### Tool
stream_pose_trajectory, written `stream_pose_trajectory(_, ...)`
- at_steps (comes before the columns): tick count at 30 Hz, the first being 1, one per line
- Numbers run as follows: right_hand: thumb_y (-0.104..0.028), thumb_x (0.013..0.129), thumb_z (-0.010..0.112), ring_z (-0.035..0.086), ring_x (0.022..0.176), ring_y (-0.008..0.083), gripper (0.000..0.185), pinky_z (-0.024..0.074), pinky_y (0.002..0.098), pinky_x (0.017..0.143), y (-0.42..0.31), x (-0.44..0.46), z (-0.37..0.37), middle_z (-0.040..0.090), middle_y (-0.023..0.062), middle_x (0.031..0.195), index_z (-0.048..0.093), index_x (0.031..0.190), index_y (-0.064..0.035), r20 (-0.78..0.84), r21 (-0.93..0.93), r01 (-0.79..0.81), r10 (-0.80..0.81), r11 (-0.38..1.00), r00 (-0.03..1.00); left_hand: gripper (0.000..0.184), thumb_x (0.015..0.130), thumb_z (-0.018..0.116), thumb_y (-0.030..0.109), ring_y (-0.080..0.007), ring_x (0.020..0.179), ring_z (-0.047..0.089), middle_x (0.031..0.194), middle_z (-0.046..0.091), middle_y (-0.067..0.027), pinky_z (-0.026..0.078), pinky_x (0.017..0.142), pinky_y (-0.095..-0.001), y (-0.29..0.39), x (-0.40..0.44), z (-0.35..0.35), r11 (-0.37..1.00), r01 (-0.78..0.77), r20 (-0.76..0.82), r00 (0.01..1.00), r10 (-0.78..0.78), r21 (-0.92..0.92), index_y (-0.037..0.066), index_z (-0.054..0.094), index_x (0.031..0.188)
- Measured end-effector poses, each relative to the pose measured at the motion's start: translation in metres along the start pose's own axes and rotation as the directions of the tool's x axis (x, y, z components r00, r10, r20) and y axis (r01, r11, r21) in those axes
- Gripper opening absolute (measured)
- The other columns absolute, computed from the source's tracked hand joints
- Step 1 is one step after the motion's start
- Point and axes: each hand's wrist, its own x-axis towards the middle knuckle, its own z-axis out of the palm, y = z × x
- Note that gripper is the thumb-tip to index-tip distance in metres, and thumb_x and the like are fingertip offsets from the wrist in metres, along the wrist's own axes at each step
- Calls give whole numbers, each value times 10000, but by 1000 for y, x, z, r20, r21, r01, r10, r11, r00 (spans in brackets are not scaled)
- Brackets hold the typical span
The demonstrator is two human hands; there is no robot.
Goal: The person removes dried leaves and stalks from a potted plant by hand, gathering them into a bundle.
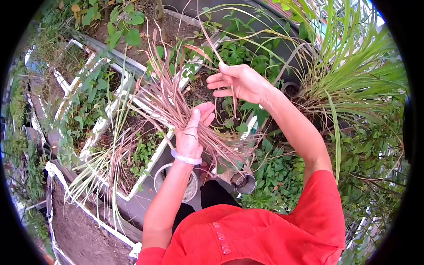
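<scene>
A thick bundle of dry brown stalks (170, 104) lies across the palm of my left hand (192, 132), with the thumb over it. A pale bangle (186, 157) circles that wrist. To the right and slightly above, my right hand (240, 83) pinches a long dry leaf (210, 42) between thumb and index finger, its other fingers loosely curled. Part of a dry strip hangs below this hand. The two hands are apart.
Tall green grass (353, 75) grows at the right. Cut green and dry stalks (112, 163) lie at the left over a white-edged planter (150, 165). A round white bucket (191, 187) and a small grey pot (244, 183) stand near my body. Bare soil (84, 227) fills a bed at the lower left.
</scene>
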Motion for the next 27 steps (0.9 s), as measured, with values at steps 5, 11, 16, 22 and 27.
stream_pose_trajectory(5, -335, 864, 460, 578, 782, 251, 413, 435, 378, 762, 53, -4, 43, 523, 162, 1043, 560, 632, -7, -120, -463, 161, -242, 872, 963, 380, 868, 494, 208, -231, 1048, 491, 1154, 491, -113, 414, 900, -377, -15, 10, -1, 997, 69, -57, 996, -70, -26, 23, 417, 1191)
stream_pose_trajectory(11, -329, 858, 395, 459, 896, 267, 362, 263, 399, 806, 105, -5, 26, 550, 134, 941, 589, 773, -35, 63, -935, 313, -787, 169, 614, 440, 841, 540, 212, -193, 948, 526, 1102, 501, -70, 471, 789, -355, -37, 3, 2, 999, 18, -80, 997, -15, 35, 68, 379, 1224)
stream_pose_trajectory(16, -437, 857, 377, 496, 735, 282, 478, 376, 379, 655, 108, -48, -13, 506, 162, 758, 517, 770, 12, -109, -848, 245, -607, 470, 787, 216, 879, 479, 205, -91, 535, 373, 628, 376, 12, 371, 480, -245, -26, 1, -15, 956, 293, -90, 952, -292, -10, 16, 497, 980)
stream_pose_trajectory(22, -140, 813, 538, 554, 547, 108, 181, 454, 223, 523, 128, -124, -132, 589, 84, 641, 558, 735, 21, -624, -347, 162, -356, 924, 696, 180, 886, 462, 249, -71, 513, 315, 627, 338, 28, 315, 440, -198, 47, -3, -90, 998, 65, -198, 978, -59, 22, 69, 460, 872)
stream_pose_trajectory(27, -153, 852, 503, 565, 598, 130, 193, 476, 234, 498, 135, -151, -210, 576, 97, 789, 504, 931, 23, -893, -279, 9, -263, 960, 365, 169, 887, 462, 236, -65, 507, 280, 617, 315, 29, 280, 417, -189, 75, -17, -128, 998, -28, -328, 944, 47, 64, 71, 452, 852)
